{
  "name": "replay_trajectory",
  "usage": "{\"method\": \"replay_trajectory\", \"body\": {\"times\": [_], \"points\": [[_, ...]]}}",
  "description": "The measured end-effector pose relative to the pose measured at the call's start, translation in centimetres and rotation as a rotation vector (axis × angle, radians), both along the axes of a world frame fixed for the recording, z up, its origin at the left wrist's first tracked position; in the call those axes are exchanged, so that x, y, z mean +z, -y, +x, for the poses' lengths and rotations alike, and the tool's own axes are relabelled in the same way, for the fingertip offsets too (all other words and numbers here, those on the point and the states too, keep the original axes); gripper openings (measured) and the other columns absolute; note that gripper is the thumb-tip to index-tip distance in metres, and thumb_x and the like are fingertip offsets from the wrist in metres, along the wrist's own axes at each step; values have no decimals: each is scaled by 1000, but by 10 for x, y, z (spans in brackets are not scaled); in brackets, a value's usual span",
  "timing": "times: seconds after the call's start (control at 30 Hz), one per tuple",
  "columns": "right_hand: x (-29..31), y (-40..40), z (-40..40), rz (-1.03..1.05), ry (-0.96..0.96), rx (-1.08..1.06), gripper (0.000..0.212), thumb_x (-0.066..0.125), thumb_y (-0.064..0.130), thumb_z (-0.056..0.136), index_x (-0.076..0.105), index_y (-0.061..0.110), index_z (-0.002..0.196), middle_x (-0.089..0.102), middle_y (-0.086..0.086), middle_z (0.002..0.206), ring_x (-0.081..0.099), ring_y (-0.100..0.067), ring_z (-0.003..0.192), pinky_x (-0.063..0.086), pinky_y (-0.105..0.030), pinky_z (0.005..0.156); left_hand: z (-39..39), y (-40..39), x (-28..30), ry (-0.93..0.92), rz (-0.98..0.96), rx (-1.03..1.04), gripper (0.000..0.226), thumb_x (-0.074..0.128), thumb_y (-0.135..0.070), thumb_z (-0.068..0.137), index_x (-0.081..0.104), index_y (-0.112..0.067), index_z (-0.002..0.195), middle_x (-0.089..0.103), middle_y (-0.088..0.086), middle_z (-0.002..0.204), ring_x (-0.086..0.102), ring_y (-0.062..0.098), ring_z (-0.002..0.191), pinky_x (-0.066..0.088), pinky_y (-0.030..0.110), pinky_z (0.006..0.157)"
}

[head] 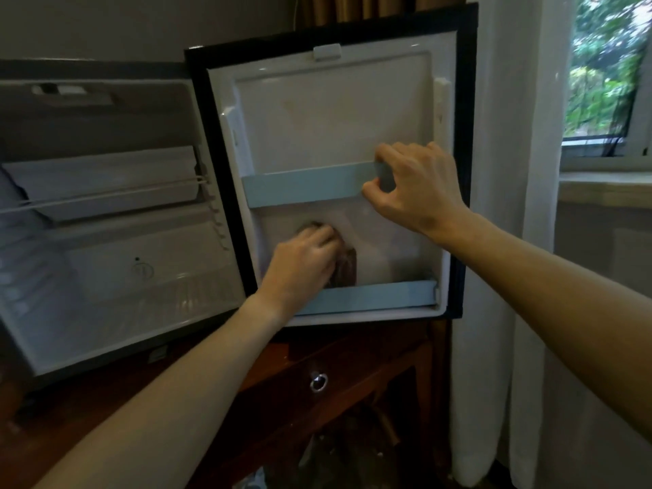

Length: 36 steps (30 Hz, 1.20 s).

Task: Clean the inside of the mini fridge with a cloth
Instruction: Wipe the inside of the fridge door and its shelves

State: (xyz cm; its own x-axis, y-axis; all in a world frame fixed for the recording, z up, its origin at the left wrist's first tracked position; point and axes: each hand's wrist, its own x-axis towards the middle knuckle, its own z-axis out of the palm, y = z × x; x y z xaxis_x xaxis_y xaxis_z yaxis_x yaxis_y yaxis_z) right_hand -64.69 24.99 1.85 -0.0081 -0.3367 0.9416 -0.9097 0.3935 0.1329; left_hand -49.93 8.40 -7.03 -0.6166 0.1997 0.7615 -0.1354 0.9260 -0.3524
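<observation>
- The left hand [302, 260], fingers curled, presses a brown cloth [345, 267] against the white inner door [331, 114] of the open mini fridge.
- The right hand [414, 187] pinches the upper of two pale-blue plastic door rails [303, 187].

Your left hand [305, 261] presses a brown cloth [345, 268] against the open fridge door [331, 114]; your right hand [412, 187] pinches its upper blue rail [303, 187].

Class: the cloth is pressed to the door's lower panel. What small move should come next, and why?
Probably slide the cloth rightward under the left hand: the panel there looks unwiped, and the right hand steadies the door by the upper rail.
</observation>
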Motion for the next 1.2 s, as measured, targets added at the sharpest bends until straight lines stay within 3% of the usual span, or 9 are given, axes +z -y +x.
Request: {"method": "replay_trajectory", "body": {"times": [0.2,0.37,0.53,0.73,0.8,0.97,1.07,1.13,1.2], "points": [[0,-2,0,13,-10,-12,28,51,42,82,56,14,83,55,-2,68,46,-23,58,30,-33,60,2,6,0,205,-87,-83,22,57,-24,90,72,-21,105,65,-4,111,60,20,104,56,41,54],[1,-3,0,5,-9,-9,28,51,42,81,56,15,83,55,-3,67,44,-23,57,26,-32,61,9,2,29,-54,72,41,17,64,-25,89,68,-16,103,62,0,107,60,26,95,55,46,58],[-1,0,-1,7,-3,-14,29,50,43,82,56,15,84,55,-2,68,41,-20,58,24,-31,62,8,-2,27,-90,58,67,15,64,-22,89,67,-16,102,60,0,107,56,24,95,54,47,56],[2,-3,0,27,1,-11,30,49,44,83,57,15,85,57,-2,69,45,-21,58,29,-32,61,1,1,-6,292,-96,-70,23,69,-11,86,71,-20,107,64,-1,113,61,25,108,59,44,65],[1,-5,1,33,-3,-14,30,49,44,82,57,15,85,57,-3,69,47,-23,59,30,-33,60,1,2,1,314,-134,-79,21,72,-14,86,71,-19,106,65,0,112,63,24,106,59,44,61],[1,-4,2,29,-10,-25,29,49,44,82,55,16,84,57,-4,69,48,-24,60,27,-32,61,-2,-5,30,-29,46,-33,13,64,-23,91,67,-14,100,62,3,106,60,27,95,54,47,61],[1,-1,1,31,-3,-22,31,49,45,83,56,15,85,58,-4,70,49,-24,60,29,-32,62,-7,-13,26,-166,137,12,9,67,-15,89,69,-11,97,62,3,102,59,27,90,53,45,63],[2,-1,0,30,11,-18,31,48,45,83,56,15,84,58,-4,69,48,-24,59,30,-32,62,-14,-19,15,-175,152,-15,9,65,-11,86,70,-10,93,63,4,101,58,28,91,52,44,64],[2,-2,1,29,16,1,30,49,44,82,56,15,84,58,-3,69,49,-24,59,32,-33,61,-21,-24,1,-32,77,-94,16,57,-14,85,72,-13,91,64,4,99,59,28,94,54,44,62]]}}
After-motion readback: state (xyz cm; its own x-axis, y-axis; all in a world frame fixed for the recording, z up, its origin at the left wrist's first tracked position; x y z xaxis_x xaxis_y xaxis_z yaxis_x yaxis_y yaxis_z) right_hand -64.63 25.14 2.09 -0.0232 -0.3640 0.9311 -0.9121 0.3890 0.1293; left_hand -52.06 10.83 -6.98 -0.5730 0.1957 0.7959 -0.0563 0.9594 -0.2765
